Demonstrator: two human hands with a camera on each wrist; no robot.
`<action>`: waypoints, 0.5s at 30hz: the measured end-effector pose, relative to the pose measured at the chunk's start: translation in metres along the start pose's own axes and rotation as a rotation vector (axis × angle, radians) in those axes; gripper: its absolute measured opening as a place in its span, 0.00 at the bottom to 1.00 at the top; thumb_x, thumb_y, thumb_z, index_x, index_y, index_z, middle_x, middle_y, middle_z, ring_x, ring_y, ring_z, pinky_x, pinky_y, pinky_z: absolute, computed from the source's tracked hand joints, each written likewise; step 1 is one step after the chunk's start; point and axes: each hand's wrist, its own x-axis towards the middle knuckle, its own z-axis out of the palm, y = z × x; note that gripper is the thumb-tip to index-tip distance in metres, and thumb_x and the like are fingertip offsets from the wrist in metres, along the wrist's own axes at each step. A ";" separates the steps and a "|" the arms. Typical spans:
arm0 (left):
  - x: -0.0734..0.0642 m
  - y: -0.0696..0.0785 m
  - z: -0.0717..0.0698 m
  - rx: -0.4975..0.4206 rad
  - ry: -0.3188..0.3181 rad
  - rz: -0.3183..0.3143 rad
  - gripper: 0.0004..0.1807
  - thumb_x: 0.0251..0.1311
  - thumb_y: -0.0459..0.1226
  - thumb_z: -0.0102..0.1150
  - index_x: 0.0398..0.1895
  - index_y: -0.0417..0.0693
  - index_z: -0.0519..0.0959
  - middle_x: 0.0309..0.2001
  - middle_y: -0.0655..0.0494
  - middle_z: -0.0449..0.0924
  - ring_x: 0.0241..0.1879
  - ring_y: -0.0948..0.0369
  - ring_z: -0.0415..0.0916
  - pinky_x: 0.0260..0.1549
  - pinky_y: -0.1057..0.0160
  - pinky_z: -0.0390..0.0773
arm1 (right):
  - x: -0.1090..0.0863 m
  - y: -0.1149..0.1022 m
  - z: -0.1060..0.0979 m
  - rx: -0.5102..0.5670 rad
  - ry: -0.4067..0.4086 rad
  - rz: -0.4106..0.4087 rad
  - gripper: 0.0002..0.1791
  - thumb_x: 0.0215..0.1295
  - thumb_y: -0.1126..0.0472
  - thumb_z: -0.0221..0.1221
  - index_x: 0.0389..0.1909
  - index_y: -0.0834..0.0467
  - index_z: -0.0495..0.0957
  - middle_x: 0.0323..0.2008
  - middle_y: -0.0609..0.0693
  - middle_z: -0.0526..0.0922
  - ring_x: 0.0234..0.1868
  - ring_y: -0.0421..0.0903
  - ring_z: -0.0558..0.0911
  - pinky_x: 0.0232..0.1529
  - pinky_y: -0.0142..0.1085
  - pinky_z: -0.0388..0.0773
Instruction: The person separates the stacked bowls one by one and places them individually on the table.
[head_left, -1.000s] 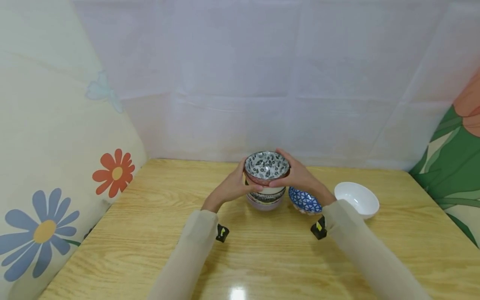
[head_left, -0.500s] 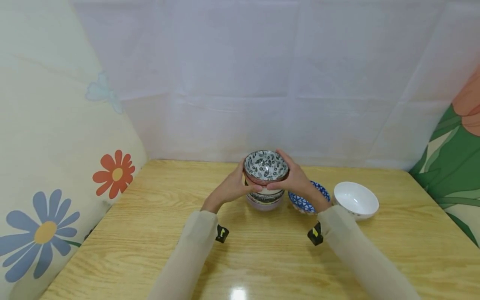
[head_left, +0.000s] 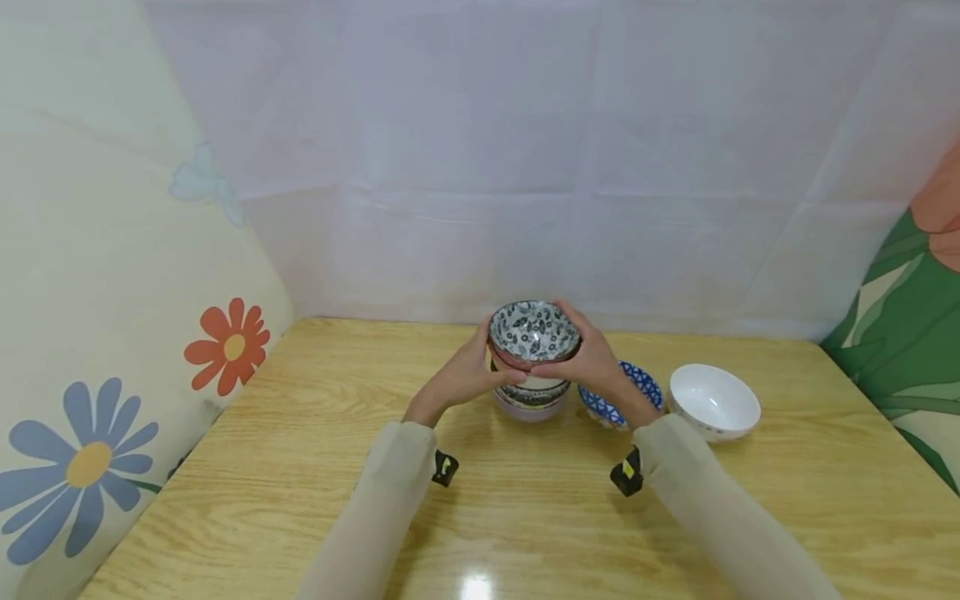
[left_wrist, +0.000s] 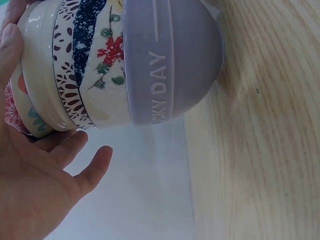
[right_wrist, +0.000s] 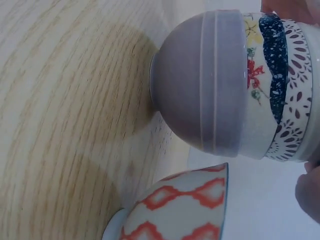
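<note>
A tall stack of nested bowls stands upright on the table, its top bowl (head_left: 534, 332) lined with a black-and-white floral pattern. My left hand (head_left: 465, 371) grips the upper bowls from the left, thumb across the front. From the right, my right hand (head_left: 588, 358) holds them too, its thumb near the left thumb and its fingers at the back of the rim. At the base sits a mauve bowl (left_wrist: 172, 60) with raised lettering, its foot on the tabletop. Between it and the hands show bands of red flowers, speckled navy and dark petals, clearest in both wrist views.
Right of the stack is a bowl with a blue lattice inside (head_left: 637, 383), partly behind my right forearm; its outside (right_wrist: 175, 205) is white and orange-red. A white bowl (head_left: 712, 400) stands farther right. A pale cloth wall (head_left: 450, 208) rises behind the wooden table (head_left: 300, 467).
My right forearm and thumb have shifted slightly left, uncovering more of the blue lattice bowl. The left hand and the stack stay nearly still.
</note>
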 end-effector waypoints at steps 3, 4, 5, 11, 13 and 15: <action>-0.001 0.002 0.001 -0.005 -0.002 0.003 0.58 0.53 0.49 0.68 0.77 0.56 0.36 0.75 0.50 0.47 0.74 0.52 0.47 0.69 0.44 0.55 | -0.001 0.000 -0.001 -0.004 0.015 -0.005 0.56 0.46 0.63 0.74 0.74 0.52 0.51 0.71 0.58 0.58 0.66 0.59 0.66 0.62 0.55 0.69; -0.001 0.002 0.001 -0.003 -0.002 0.006 0.58 0.53 0.49 0.68 0.77 0.56 0.35 0.75 0.50 0.47 0.74 0.52 0.48 0.69 0.44 0.55 | -0.001 0.000 -0.001 -0.007 0.020 -0.007 0.56 0.46 0.63 0.74 0.74 0.52 0.51 0.71 0.57 0.58 0.66 0.58 0.66 0.62 0.55 0.69; -0.001 0.002 0.001 -0.002 -0.003 0.007 0.58 0.53 0.49 0.68 0.76 0.56 0.35 0.75 0.50 0.46 0.74 0.52 0.48 0.69 0.44 0.55 | -0.001 -0.001 -0.001 -0.007 0.022 -0.010 0.56 0.46 0.64 0.73 0.74 0.51 0.51 0.71 0.57 0.59 0.66 0.58 0.66 0.61 0.55 0.70; -0.001 0.001 0.000 0.006 0.004 -0.002 0.59 0.53 0.49 0.68 0.77 0.57 0.34 0.76 0.50 0.44 0.74 0.50 0.46 0.69 0.43 0.54 | -0.001 -0.004 -0.001 -0.016 0.058 -0.027 0.56 0.45 0.64 0.74 0.74 0.51 0.52 0.70 0.57 0.60 0.66 0.58 0.66 0.61 0.54 0.70; -0.001 0.001 -0.001 -0.001 0.004 -0.009 0.59 0.53 0.50 0.68 0.77 0.58 0.34 0.76 0.50 0.44 0.74 0.50 0.46 0.69 0.43 0.53 | 0.000 -0.006 -0.002 -0.031 0.076 -0.034 0.56 0.44 0.65 0.74 0.74 0.53 0.52 0.70 0.58 0.60 0.66 0.59 0.66 0.62 0.54 0.70; -0.002 0.000 -0.001 -0.007 0.006 -0.013 0.59 0.53 0.50 0.68 0.76 0.59 0.34 0.76 0.49 0.45 0.74 0.50 0.47 0.69 0.43 0.53 | 0.001 -0.010 -0.002 -0.047 0.093 -0.043 0.57 0.44 0.66 0.74 0.74 0.54 0.52 0.70 0.59 0.60 0.66 0.59 0.66 0.62 0.53 0.70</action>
